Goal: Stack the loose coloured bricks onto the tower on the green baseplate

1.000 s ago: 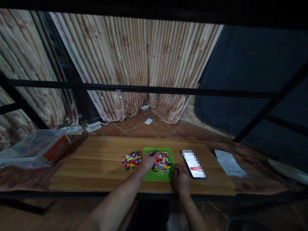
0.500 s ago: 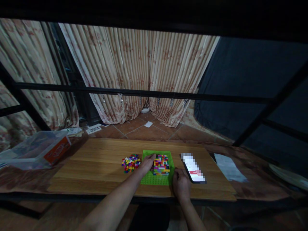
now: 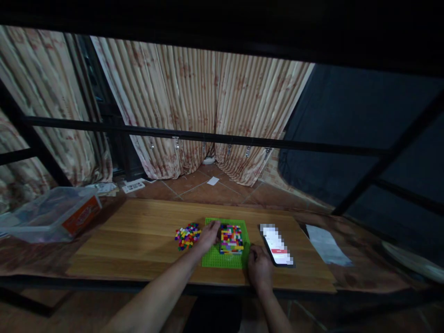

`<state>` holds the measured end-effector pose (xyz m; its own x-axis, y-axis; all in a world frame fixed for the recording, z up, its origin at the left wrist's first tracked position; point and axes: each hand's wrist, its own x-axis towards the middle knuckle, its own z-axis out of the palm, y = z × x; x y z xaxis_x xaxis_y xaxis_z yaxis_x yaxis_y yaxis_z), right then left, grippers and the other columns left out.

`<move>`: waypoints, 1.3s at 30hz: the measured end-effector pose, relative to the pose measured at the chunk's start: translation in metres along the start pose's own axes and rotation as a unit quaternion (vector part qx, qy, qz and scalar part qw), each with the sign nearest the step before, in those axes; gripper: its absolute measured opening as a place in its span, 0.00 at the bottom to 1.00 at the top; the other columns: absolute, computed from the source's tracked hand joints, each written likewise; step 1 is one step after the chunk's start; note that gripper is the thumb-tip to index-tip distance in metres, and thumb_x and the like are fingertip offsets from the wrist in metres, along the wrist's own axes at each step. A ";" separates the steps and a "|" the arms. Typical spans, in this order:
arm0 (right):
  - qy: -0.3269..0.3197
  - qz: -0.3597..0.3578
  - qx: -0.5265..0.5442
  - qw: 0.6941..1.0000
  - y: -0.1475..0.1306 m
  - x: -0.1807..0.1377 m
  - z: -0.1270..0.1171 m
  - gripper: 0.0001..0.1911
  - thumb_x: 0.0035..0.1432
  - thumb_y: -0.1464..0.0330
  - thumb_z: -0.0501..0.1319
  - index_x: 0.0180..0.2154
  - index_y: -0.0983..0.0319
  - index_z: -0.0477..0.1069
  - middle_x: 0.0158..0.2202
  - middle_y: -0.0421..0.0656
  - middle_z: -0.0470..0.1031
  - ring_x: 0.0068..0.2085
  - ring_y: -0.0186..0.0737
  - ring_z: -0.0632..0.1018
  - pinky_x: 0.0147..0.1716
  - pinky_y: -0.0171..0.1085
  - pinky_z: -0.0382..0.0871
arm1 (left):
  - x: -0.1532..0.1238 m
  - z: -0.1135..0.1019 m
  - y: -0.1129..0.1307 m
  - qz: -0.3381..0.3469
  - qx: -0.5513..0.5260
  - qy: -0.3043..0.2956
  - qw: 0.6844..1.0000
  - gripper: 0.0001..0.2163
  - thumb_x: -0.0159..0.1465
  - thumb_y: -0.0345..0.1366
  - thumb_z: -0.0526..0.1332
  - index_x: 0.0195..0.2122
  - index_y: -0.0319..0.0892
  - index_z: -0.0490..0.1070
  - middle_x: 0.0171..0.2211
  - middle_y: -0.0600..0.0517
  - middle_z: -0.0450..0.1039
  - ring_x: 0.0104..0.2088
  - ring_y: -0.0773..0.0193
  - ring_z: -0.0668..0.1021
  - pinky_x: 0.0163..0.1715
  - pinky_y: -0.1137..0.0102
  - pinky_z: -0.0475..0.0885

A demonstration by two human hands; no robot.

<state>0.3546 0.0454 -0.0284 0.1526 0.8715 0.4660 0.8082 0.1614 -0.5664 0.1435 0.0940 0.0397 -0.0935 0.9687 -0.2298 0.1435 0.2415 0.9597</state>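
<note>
A squarish build of many-coloured toy bricks (image 3: 231,239) stands on a green studded baseplate (image 3: 211,262) on the wooden board. My left hand (image 3: 209,235) is over the plate's left part, close beside the build. Its fingers point towards the build and look slightly apart, with no brick visible in them. My right hand (image 3: 260,267) rests at the plate's right edge with its fingers curled in; whatever they may hold is hidden. Left of the plate lies a pile of small loose bricks (image 3: 187,236) in mixed colours.
A phone (image 3: 277,245) with a lit, blurred screen lies right of my right hand. The wooden board (image 3: 138,236) carries everything. A clear plastic box (image 3: 52,215) stands at the left, a paper sheet (image 3: 328,245) at the right. A dark metal bar (image 3: 208,137) crosses beyond the board.
My left hand has drawn back a little to the left from the brick build. My right hand stays curled by the baseplate. The camera view has shifted slightly.
</note>
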 end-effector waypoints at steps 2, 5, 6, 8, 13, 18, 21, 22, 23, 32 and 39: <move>0.003 -0.003 0.004 1.000 0.001 0.000 0.000 0.16 0.62 0.65 0.49 0.35 0.61 0.74 0.36 0.49 0.76 0.37 0.45 0.76 0.38 0.39 0.68 | -0.007 -0.024 0.004 0.032 0.014 0.039 0.999 0.27 0.62 0.54 0.53 0.53 0.39 0.70 0.33 0.49 0.78 0.24 0.67 0.76 0.26 0.72 0.70; 0.002 0.003 0.012 1.000 0.002 0.000 0.001 0.16 0.61 0.66 0.49 0.35 0.62 0.74 0.37 0.50 0.76 0.38 0.45 0.76 0.39 0.39 0.68 | -0.014 -0.075 -0.001 0.109 0.085 0.127 0.982 0.24 0.62 0.50 0.55 0.53 0.40 0.71 0.42 0.46 0.78 0.35 0.63 0.80 0.33 0.71 0.73; 0.000 0.008 0.012 1.000 0.002 0.000 0.001 0.16 0.60 0.65 0.49 0.35 0.62 0.74 0.37 0.50 0.76 0.37 0.44 0.76 0.39 0.39 0.68 | -0.016 -0.094 -0.007 0.111 0.128 0.161 0.972 0.23 0.61 0.48 0.56 0.53 0.41 0.72 0.42 0.46 0.79 0.36 0.61 0.80 0.36 0.70 0.73; -0.004 0.015 0.016 1.000 0.001 0.000 0.000 0.16 0.60 0.65 0.49 0.35 0.62 0.74 0.37 0.50 0.76 0.37 0.44 0.76 0.38 0.40 0.68 | -0.019 -0.129 -0.022 0.094 0.217 0.230 0.944 0.20 0.61 0.43 0.56 0.51 0.40 0.72 0.43 0.45 0.78 0.39 0.59 0.80 0.40 0.68 0.74; -0.006 0.016 0.047 0.999 0.005 0.003 -0.004 0.16 0.58 0.62 0.51 0.34 0.63 0.75 0.36 0.51 0.78 0.36 0.45 0.76 0.38 0.41 0.69 | -0.021 -0.175 -0.055 0.073 0.399 0.336 0.850 0.19 0.62 0.33 0.51 0.52 0.37 0.71 0.53 0.40 0.72 0.54 0.55 0.74 0.55 0.63 0.68; -0.009 0.055 0.088 0.995 0.006 0.005 -0.015 0.18 0.57 0.57 0.54 0.35 0.64 0.75 0.35 0.51 0.79 0.35 0.47 0.78 0.37 0.43 0.71 | -0.011 -0.175 -0.049 0.084 0.503 0.283 0.812 0.22 0.65 0.32 0.47 0.57 0.32 0.66 0.59 0.37 0.66 0.59 0.52 0.68 0.59 0.60 0.62; 0.002 0.025 0.100 0.995 -0.015 -0.001 -0.024 0.18 0.60 0.57 0.54 0.37 0.64 0.74 0.36 0.52 0.79 0.36 0.47 0.78 0.37 0.43 0.71 | 0.000 -0.171 -0.043 0.066 0.525 0.262 0.807 0.22 0.65 0.33 0.46 0.59 0.33 0.64 0.62 0.37 0.63 0.59 0.49 0.68 0.57 0.58 0.63; -0.002 -0.006 0.106 0.994 -0.028 -0.004 -0.025 0.18 0.61 0.57 0.54 0.37 0.63 0.74 0.36 0.51 0.78 0.36 0.46 0.78 0.38 0.42 0.71 | 0.003 -0.171 -0.043 0.063 0.528 0.256 0.807 0.22 0.66 0.34 0.46 0.59 0.34 0.64 0.62 0.37 0.63 0.59 0.49 0.67 0.57 0.58 0.62; -0.011 -0.035 0.116 0.993 -0.042 -0.008 -0.026 0.17 0.63 0.58 0.53 0.37 0.62 0.74 0.37 0.50 0.78 0.37 0.45 0.78 0.39 0.42 0.72 | 0.007 -0.170 -0.043 0.062 0.530 0.251 0.808 0.22 0.66 0.34 0.46 0.58 0.34 0.65 0.62 0.38 0.63 0.59 0.49 0.67 0.57 0.58 0.62; -0.105 -0.144 0.138 0.974 -0.159 -0.023 0.020 0.14 0.66 0.71 0.51 0.42 0.60 0.75 0.38 0.46 0.76 0.41 0.42 0.76 0.43 0.39 0.70 | 0.015 -0.166 -0.051 0.077 0.532 0.253 0.804 0.20 0.67 0.37 0.46 0.54 0.34 0.68 0.56 0.40 0.68 0.56 0.49 0.68 0.57 0.57 0.61; -0.145 -0.120 0.086 0.978 -0.172 -0.009 0.066 0.14 0.63 0.74 0.52 0.43 0.60 0.74 0.39 0.47 0.74 0.43 0.44 0.74 0.44 0.40 0.68 | 0.019 -0.165 -0.055 0.068 0.532 0.259 0.803 0.20 0.66 0.37 0.47 0.55 0.36 0.67 0.56 0.40 0.68 0.56 0.48 0.67 0.57 0.55 0.60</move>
<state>0.1771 0.0399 0.0197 -0.2185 0.8897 0.4010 0.6890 0.4316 -0.5823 -0.0288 0.0896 0.0097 -0.3644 0.9028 0.2282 0.9219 0.3152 0.2252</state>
